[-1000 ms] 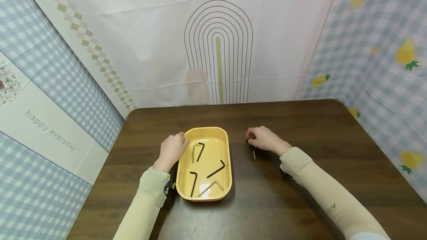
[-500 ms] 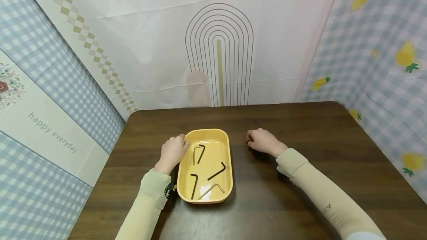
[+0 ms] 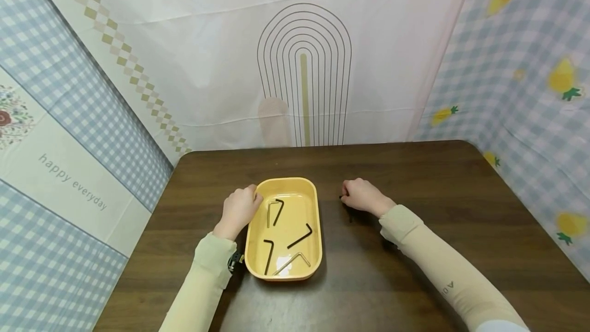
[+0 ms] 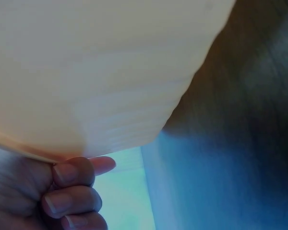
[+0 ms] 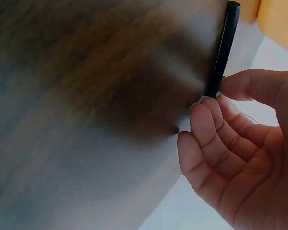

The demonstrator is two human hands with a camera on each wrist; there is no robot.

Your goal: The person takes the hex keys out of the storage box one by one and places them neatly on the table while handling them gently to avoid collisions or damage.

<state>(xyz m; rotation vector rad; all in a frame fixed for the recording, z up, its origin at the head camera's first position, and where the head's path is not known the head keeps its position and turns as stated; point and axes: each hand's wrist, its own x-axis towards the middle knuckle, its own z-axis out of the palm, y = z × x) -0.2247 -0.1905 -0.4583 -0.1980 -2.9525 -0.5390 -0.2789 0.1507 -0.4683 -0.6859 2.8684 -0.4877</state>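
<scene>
My left hand (image 3: 238, 211) grips the upper left rim of a yellow tray (image 3: 317, 219). In the left wrist view its fingers (image 4: 74, 201) curl at the rim of the tray's pale wall (image 4: 110, 72). Inside the tray lie several L-shaped hex keys, among them a black hex key (image 3: 300, 236) and a brass-coloured hex key (image 3: 288, 264). To the right of the tray, low over the table, my right hand (image 3: 363, 196) pinches a black hex key (image 5: 223, 50) between thumb and fingers. Its other end is mostly hidden behind the fingers.
A dark wooden table (image 3: 415, 178) carries the tray. Behind it hangs a pale cloth (image 3: 221, 76) with an arch print. Checked cloths close off the left (image 3: 138, 168) and right (image 3: 521, 117) sides.
A bright thin rod showed below my right hand a second ago; now a dark end shows there. The right fingers have closed further. The left hand and tray hold their place.
</scene>
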